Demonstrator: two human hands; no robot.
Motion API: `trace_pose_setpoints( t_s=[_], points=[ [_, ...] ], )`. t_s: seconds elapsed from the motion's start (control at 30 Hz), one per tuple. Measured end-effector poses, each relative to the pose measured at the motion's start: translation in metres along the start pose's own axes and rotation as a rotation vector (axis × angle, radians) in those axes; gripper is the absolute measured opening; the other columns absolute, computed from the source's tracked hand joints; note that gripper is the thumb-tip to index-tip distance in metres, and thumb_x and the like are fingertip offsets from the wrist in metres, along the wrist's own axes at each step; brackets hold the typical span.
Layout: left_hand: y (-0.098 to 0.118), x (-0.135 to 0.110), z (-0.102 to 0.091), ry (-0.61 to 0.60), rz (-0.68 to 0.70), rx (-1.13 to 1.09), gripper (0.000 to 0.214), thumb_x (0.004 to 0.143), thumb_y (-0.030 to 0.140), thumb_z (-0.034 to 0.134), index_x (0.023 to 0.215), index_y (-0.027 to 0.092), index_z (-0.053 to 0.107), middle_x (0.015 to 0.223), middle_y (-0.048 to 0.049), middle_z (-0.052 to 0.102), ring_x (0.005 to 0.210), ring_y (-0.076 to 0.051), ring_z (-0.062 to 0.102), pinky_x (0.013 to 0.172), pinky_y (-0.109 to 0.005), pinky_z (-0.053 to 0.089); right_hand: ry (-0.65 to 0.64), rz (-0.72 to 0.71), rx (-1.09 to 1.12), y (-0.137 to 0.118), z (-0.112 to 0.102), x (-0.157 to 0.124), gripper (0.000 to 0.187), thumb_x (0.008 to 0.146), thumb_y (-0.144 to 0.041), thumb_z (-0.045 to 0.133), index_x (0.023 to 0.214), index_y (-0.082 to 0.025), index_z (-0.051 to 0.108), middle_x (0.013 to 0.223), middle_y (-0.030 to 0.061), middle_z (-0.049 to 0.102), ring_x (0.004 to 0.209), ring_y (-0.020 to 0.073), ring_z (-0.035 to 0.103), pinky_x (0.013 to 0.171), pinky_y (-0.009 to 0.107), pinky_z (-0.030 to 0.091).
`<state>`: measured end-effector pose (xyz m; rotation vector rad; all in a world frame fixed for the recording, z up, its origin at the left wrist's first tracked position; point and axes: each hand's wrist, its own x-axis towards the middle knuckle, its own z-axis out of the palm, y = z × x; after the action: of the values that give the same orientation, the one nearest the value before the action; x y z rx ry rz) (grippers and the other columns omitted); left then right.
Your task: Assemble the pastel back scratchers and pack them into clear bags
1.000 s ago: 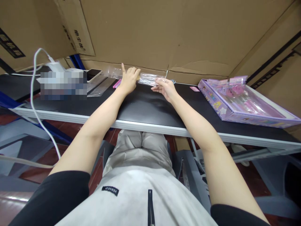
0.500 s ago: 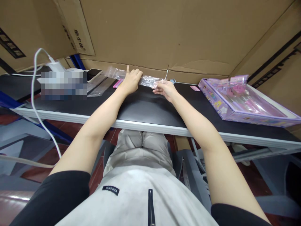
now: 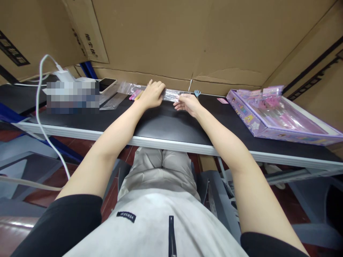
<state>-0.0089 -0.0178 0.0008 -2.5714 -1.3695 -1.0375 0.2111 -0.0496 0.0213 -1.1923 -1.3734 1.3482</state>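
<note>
A long, narrow clear plastic bag [image 3: 171, 95] lies stretched between my hands near the back of the black table. My left hand [image 3: 154, 93] is closed over its middle, knuckles up. The bag's right end is pinched between the thumb and fingers of my right hand [image 3: 187, 103]. Several pink and yellow pen-like sticks [image 3: 136, 95] lie just left of my left hand, partly hidden by it. Beyond my right hand is a small light-blue fork-shaped piece [image 3: 197, 93]. What the bag contains, if anything, I cannot make out.
To the right stands an open purple box [image 3: 254, 125] with pink items, beside a small pink card [image 3: 222, 101]. At left are flat clear bags [image 3: 114, 101], a phone [image 3: 107, 85] and a white charger with its cable [image 3: 64, 75]. A cardboard wall [image 3: 160, 39] closes the back.
The bag and my left hand have come down slightly toward the table, and my left hand has shifted a little to the right. A yellow stick now shows beside the pink ones.
</note>
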Motion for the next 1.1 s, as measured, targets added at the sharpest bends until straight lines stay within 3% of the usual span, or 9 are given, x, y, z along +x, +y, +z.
trace_pose_setpoints(
  t_s=[0.2, 0.3, 0.43, 0.7, 0.9, 1.1],
  points=[
    [0.004, 0.001, 0.007, -0.046, 0.014, 0.02, 0.048, 0.081, 0.018, 0.069, 0.129, 0.021, 0.07, 0.131, -0.0198, 0.073, 0.138, -0.046, 0.064, 0.126, -0.065, 0.045, -0.065, 0.029, -0.017, 0.001, 0.003, -0.002, 0.032, 0.11, -0.01, 0.068, 0.081, -0.019, 0.06, 0.064, 0.0023, 0.073, 0.048, 0.01, 0.064, 0.05, 0.018, 0.051],
    [0.004, 0.002, 0.01, -0.075, 0.035, 0.034, 0.043, 0.082, 0.019, 0.068, 0.125, 0.021, 0.071, 0.128, -0.0202, 0.074, 0.133, -0.045, 0.066, 0.12, -0.063, 0.05, -0.082, 0.028, -0.037, 0.003, 0.004, -0.001, 0.029, 0.108, -0.009, 0.073, 0.083, -0.017, 0.061, 0.064, 0.0013, 0.072, 0.047, 0.0092, 0.063, 0.048, 0.017, 0.05],
    [0.002, 0.003, 0.013, -0.071, 0.045, 0.009, 0.038, 0.086, 0.019, 0.066, 0.124, 0.023, 0.071, 0.123, -0.0185, 0.074, 0.131, -0.043, 0.068, 0.118, -0.06, 0.051, -0.059, 0.023, -0.041, 0.003, 0.004, -0.001, 0.028, 0.102, -0.014, 0.083, 0.086, -0.018, 0.062, 0.065, -0.0008, 0.071, 0.048, 0.0093, 0.062, 0.048, 0.017, 0.049],
    [-0.001, 0.003, 0.009, -0.121, -0.011, 0.121, 0.034, 0.09, 0.017, 0.066, 0.124, 0.019, 0.069, 0.122, -0.0186, 0.076, 0.127, -0.04, 0.07, 0.113, -0.053, 0.053, -0.005, 0.026, -0.055, -0.003, 0.004, -0.005, 0.022, 0.113, -0.013, 0.067, 0.092, -0.018, 0.061, 0.067, -0.0033, 0.07, 0.047, 0.0068, 0.062, 0.047, 0.017, 0.049],
    [0.002, 0.003, 0.011, -0.128, 0.083, 0.205, 0.032, 0.091, 0.017, 0.062, 0.123, 0.018, 0.069, 0.113, -0.0174, 0.077, 0.12, -0.038, 0.073, 0.105, -0.049, 0.055, 0.073, -0.094, -0.218, 0.001, 0.003, -0.001, 0.025, 0.101, -0.008, 0.082, 0.087, -0.018, 0.063, 0.066, -0.0042, 0.067, 0.047, 0.0057, 0.059, 0.043, 0.015, 0.04],
    [0.007, 0.003, 0.012, -0.158, 0.104, 0.204, 0.027, 0.096, 0.02, 0.062, 0.122, 0.016, 0.068, 0.117, -0.0195, 0.077, 0.122, -0.039, 0.073, 0.106, -0.049, 0.054, 0.122, -0.175, -0.298, 0.008, -0.002, 0.009, 0.031, 0.091, -0.022, 0.096, 0.086, -0.019, 0.065, 0.068, -0.0029, 0.068, 0.051, 0.0069, 0.058, 0.044, 0.017, 0.038]
  ],
)
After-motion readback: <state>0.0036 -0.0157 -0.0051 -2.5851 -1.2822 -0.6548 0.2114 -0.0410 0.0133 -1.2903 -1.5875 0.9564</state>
